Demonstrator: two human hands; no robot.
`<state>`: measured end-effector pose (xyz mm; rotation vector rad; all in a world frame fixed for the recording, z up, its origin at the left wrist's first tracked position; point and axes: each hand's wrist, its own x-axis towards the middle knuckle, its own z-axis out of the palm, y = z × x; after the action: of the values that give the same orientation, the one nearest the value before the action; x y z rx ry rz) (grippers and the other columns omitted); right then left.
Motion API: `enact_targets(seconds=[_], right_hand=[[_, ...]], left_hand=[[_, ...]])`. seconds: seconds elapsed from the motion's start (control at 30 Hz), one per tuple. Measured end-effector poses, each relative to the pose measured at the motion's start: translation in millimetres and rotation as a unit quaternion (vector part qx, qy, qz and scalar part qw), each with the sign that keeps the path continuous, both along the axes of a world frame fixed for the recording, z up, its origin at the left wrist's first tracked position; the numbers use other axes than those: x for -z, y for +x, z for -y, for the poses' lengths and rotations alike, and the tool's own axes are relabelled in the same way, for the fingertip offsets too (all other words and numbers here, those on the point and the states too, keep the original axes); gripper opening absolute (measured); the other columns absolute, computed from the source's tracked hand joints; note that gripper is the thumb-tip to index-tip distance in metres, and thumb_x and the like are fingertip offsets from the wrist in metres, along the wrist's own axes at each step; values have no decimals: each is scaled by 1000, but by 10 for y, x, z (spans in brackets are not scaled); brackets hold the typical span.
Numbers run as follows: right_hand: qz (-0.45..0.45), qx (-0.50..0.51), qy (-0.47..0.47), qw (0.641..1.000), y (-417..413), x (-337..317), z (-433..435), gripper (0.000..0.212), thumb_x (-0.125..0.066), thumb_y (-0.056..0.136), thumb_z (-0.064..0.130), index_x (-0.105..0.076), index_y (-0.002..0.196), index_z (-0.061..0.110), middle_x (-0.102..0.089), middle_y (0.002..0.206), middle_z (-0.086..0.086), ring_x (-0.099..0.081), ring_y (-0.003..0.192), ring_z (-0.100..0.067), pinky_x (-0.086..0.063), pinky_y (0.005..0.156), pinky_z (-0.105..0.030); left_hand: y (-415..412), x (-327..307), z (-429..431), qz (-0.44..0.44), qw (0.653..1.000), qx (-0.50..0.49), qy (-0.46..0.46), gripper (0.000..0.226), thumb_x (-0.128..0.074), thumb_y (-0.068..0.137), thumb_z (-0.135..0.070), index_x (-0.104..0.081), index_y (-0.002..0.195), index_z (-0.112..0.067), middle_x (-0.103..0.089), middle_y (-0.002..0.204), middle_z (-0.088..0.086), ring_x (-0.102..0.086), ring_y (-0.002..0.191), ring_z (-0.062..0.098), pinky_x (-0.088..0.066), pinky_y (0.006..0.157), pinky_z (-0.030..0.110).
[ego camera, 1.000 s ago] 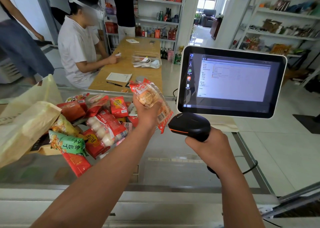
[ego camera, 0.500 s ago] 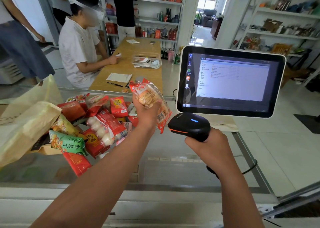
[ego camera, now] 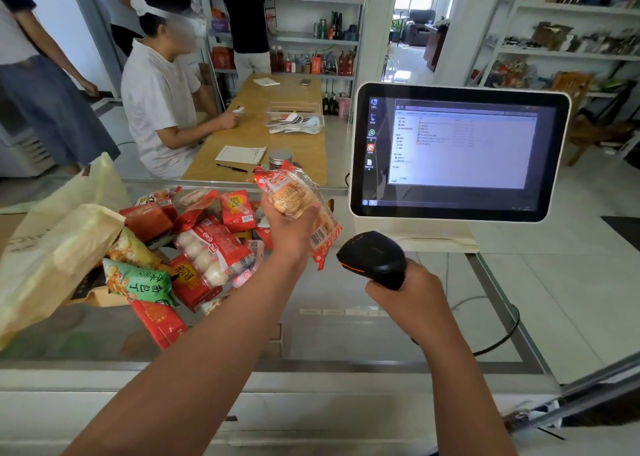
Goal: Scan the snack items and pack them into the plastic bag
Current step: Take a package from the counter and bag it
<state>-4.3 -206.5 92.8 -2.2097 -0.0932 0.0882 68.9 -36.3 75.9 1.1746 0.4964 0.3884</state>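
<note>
Head view: snack pack point(ego camera: 294, 197), clear wrap, red ends, pale cakes inside, held above glass counter point(ego camera: 346, 338), barcode just beside scanner point(ego camera: 372, 256). Left hand point(ego camera: 287, 229) curled tight round pack. Right hand point(ego camera: 410, 298) clenched on scanner handle. One yellowish plastic bag point(ego camera: 52, 241) at left, one screen point(ego camera: 457, 151). Snack pile point(ego camera: 211, 251) touching bag, count unclear.

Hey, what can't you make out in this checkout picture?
Head view:
- plastic bag contents: hidden by its own folded wall; the left edge crops it.
- monitor text: too small.
- barcode scanner window: faces away; right hand wraps the grip.
- snack pile bottom packets: covered by upper ones.
</note>
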Motion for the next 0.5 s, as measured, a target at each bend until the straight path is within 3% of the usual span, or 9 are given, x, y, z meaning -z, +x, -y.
enact_targets(seconds=[0.17, 0.23, 0.33, 0.5], right_hand=[[-102, -51, -54, 992, 44, 496, 54, 30, -61, 83, 19, -52, 112, 18, -56, 90, 6, -54, 82, -9, -38, 60, -19], [-98, -42, -69, 992, 57, 735, 36, 35, -62, 83, 13, -51, 116, 14, -58, 98, 1, -54, 86, -13, -38, 62, -21], [-80, -18, -105, 991, 88, 1057, -14, 38, -66, 81, 12, -51, 115, 12, -60, 108, -9, -59, 96, -23, -44, 75, -27], [-44, 13, -131, 990, 68, 1333, -88, 38, -67, 79, 6, -54, 115, 8, -59, 106, -15, -59, 98, -29, -48, 84, -34]], left_hand=[[-79, 220, -99, -25, 999, 15, -30, 87, -68, 84, 0, -17, 148, -32, -50, 134, 4, -52, 122, 29, -48, 96, 55], [-115, 295, -140, -41, 998, 18, -48, 85, -69, 83, 1, -20, 146, -30, -52, 130, 6, -55, 117, 31, -49, 94, 57], [-190, 411, -168, -55, 996, 14, -63, 81, -68, 83, 3, -25, 143, -29, -54, 127, 8, -58, 111, 31, -51, 91, 56], [-340, 535, -185, -58, 996, 33, -64, 72, -65, 85, 5, -30, 139, -28, -57, 124, 9, -59, 111, 32, -51, 92, 57]])
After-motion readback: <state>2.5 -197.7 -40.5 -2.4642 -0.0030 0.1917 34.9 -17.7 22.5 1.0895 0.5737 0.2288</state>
